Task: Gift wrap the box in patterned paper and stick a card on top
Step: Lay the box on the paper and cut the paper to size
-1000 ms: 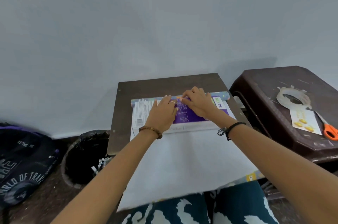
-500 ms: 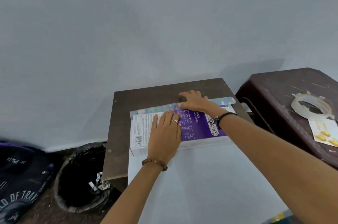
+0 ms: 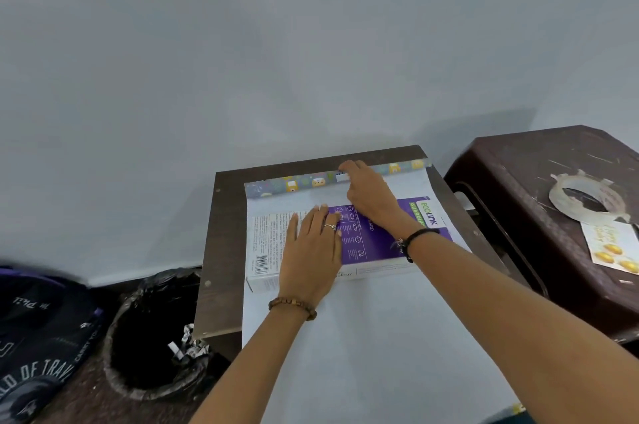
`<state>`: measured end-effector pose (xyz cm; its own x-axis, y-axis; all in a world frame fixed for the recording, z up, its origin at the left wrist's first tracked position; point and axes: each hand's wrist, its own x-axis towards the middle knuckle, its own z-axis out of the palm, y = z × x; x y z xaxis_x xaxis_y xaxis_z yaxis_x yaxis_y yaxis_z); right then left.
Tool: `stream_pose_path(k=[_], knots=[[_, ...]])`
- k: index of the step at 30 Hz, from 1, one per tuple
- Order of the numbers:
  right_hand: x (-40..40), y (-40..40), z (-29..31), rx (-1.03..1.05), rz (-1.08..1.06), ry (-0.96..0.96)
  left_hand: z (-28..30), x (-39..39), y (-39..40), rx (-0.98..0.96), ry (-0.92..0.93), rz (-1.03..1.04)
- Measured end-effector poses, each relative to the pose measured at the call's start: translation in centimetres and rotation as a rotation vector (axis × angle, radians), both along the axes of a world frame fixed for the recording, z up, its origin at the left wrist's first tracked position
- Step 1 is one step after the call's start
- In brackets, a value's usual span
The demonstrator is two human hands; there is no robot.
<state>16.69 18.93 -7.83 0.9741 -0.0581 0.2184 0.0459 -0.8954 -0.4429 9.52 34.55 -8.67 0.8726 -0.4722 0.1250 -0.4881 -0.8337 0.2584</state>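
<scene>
A flat purple-and-white box (image 3: 373, 243) lying on a big sheet of wrapping paper (image 3: 380, 337), white side up, both on a small dark wooden table (image 3: 224, 233). Left hand (image 3: 313, 255) resting flat on top of the box, fingers straight and a little spread — nothing gripped. Right hand (image 3: 371, 193) reaching past the box to the far edge of the paper, fingertips on the rolled-over strip (image 3: 301, 183) with its bright little pictures showing; whether pinching or only pressing, cannot tell. Right of the table, a dark brown plastic stool (image 3: 518, 188) with a tape roll (image 3: 587, 200) on top and a card (image 3: 612, 247) with yellow shapes just beside the roll. Left of the table, low on the floor, a black-lined bin (image 3: 152, 337) with crumpled scraps at its rim — and farther left, a dark bag (image 3: 38, 347) with white letters.
</scene>
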Motion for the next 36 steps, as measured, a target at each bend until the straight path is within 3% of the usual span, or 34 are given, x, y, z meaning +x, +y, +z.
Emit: stream_pose_path(k=[4, 7, 14, 18, 27, 31, 36], knots=[[0.1, -0.3, 0.0, 0.112, -0.010, 0.070, -0.1, 0.1, 0.0, 0.005, 0.006, -0.001], [0.2, -0.2, -0.2, 0.076, -0.062, 0.010, -0.2, 0.3, 0.0, 0.028, 0.002, -0.007], [-0.1, 0.4, 0.0, -0.442, -0.247, -0.284, -0.1, 0.1, -0.1, 0.020, -0.002, -0.009], [-0.6, 0.6, 0.3, -0.567, -0.286, -0.415, 0.0, 0.0, -0.2, 0.000, 0.000, 0.005], [-3.6, 0.9, 0.1, -0.609, -0.030, -0.501, -0.2, -0.1, -0.5, -0.043, -0.080, 0.037], [-6.6, 1.1, 0.3, -0.536, 0.037, -0.580, 0.2, -0.7, -1.3, 0.089, -0.340, 0.000], [-9.9, 0.0, 1.0, -0.555, 0.135, -0.400, -0.7, -3.5, -1.4, 0.071, -0.501, -0.167]])
